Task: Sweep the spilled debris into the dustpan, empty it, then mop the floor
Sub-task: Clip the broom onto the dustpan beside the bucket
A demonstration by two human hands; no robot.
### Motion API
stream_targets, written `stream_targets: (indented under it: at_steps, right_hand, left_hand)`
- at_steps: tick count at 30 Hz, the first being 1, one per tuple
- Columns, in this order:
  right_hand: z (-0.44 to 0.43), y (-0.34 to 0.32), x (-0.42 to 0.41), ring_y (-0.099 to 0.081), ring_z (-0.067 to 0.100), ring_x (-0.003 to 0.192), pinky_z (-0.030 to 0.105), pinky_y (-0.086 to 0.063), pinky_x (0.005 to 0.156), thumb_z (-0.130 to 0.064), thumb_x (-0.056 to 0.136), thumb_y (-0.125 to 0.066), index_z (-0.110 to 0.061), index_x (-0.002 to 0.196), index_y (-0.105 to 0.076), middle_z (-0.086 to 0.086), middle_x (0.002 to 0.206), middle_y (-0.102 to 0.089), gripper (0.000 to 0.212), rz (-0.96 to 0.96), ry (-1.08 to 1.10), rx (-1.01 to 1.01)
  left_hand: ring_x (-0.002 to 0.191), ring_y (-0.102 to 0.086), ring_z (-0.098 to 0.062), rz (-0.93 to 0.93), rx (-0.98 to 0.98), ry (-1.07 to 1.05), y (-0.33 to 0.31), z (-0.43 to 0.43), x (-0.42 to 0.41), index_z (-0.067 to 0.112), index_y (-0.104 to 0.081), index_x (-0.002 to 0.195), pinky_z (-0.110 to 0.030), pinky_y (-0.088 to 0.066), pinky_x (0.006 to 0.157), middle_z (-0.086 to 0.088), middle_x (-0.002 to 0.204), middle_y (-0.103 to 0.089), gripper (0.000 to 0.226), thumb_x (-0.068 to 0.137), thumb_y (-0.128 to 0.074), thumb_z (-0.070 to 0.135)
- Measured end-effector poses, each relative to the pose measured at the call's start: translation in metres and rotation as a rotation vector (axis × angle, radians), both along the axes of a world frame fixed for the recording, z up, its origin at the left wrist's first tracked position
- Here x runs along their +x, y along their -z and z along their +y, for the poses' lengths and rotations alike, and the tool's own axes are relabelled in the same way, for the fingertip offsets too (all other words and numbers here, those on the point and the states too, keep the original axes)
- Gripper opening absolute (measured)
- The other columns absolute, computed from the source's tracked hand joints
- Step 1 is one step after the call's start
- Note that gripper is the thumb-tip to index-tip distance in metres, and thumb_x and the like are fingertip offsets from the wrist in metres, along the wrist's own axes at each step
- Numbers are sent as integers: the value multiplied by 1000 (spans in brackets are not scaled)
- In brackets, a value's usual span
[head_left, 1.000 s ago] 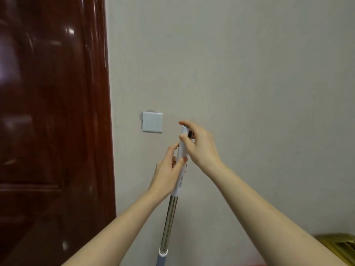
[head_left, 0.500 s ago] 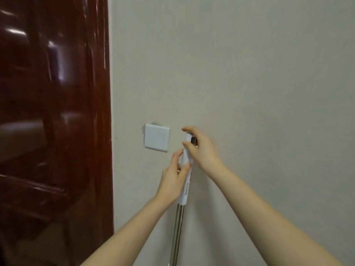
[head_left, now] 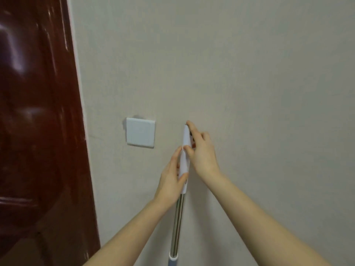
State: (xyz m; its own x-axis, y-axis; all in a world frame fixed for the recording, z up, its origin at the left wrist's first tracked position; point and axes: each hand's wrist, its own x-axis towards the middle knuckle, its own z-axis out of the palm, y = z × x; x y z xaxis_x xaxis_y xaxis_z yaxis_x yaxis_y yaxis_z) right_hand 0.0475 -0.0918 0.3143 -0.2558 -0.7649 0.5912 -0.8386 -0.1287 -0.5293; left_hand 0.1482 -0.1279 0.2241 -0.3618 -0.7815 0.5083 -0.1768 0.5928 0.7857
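Fingers [head_left: 192, 129] pinching mop handle [head_left: 184, 162], left hand [head_left: 170, 182], right hand [head_left: 204, 157]

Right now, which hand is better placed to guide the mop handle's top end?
Probably right: the right hand pinches the mop handle at its very top, while the left hand grips lower down.

door [head_left: 38, 131]: far left, its edge against the wall.
wall [head_left: 249, 73]: centre and right, behind all else.
switch plate [head_left: 140, 132]: on the wall, near the door.
mop handle [head_left: 184, 162]: near upright before the wall, right of the switch plate.
left hand [head_left: 171, 181]: on the mop handle, lower.
right hand [head_left: 201, 152]: at its top end, above.
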Motion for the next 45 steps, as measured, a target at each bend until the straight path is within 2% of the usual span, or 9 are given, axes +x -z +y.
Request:
stream_targets:
  at_steps: [3, 9, 16, 18, 24, 30, 34, 38, 45]
  right_hand:
    - [-3, 1, 4, -47, 14, 79, 27, -43, 80, -18, 95, -53, -43, 150, -15, 4, 104, -43, 71, 19, 25, 36]
    - [6, 9, 4, -57, 23, 82, 32, -48, 81, -21, 92, -57, -47, 150, -6, 5, 104, -44, 82, 40, 58, 93]
    - [80, 29, -25, -58, 16, 98, 33, -47, 94, -29, 95, -58, -33, 146, -39, 1, 116, -50, 55, 50, 118, 120]
    - [112, 36, -39, -57, 15, 99, 30, -44, 96, -28, 95, -59, -29, 142, -45, 2, 114, -54, 49, 53, 138, 144]
    - [239, 66, -89, -58, 14, 97, 23, -41, 89, -25, 95, -59, -20, 123, -64, 1, 101, -66, 30, 18, 280, 283]
    - [409, 109, -144, -62, 13, 89, 25, -47, 87, -21, 93, -61, -18, 110, -70, -3, 92, -66, 19, -130, 489, 344]
    - [534, 145, -175, -61, 9, 97, 22, -48, 89, -23, 95, -60, -20, 109, -71, -4, 106, -68, 18, -201, 633, 415]
    - [644, 182, -194, -56, 2, 95, 6, -39, 73, -24, 96, -56, -23, 113, -67, -13, 104, -60, 20, -324, 788, 489]
    - [752, 224, -235, -54, -3, 83, 10, -42, 70, -27, 96, -57, -25, 112, -65, -14, 97, -58, 19, -399, 957, 587]
  left_hand:
    - [117, -58, -21, -30, -40, 50, 3, -4, 3, 66, -3, 137, -37, -49, 98, -6, 137, -52, 83, 94, -56, 18]
    - [111, -53, -8, -56, -101, 13, 18, -2, 16, 40, -17, 150, -31, -49, 94, 5, 125, -44, 82, 87, -65, 17]
    - [104, -52, -1, 67, -89, -23, 31, 41, 22, 27, -48, 132, -11, -42, 87, 4, 118, -49, 59, 81, -68, 5]
    - [93, -58, -5, 26, -17, 54, 31, 59, 13, 31, -52, 124, -18, -48, 82, 5, 104, -58, 50, 83, -67, 7]
    - [72, -62, -10, -209, 56, 331, 37, 142, -46, 28, -64, 96, -29, -51, 77, 4, 74, -66, 15, 87, -62, 16]
    - [70, -63, -15, -352, 94, 563, 72, 273, -130, 34, -61, 89, -34, -51, 71, 3, 70, -66, 22, 83, -56, 13]
    - [68, -65, -15, -444, 60, 717, 101, 368, -184, 35, -59, 87, -34, -52, 70, 1, 69, -68, 29, 83, -56, 7]
    - [65, -62, -3, -486, 6, 857, 133, 458, -229, 37, -57, 87, -17, -46, 61, 7, 64, -64, 33, 82, -62, 5]
    - [71, -61, 5, -624, 49, 1052, 175, 547, -303, 36, -57, 102, -8, -44, 59, 10, 80, -66, 22, 90, -63, 19]
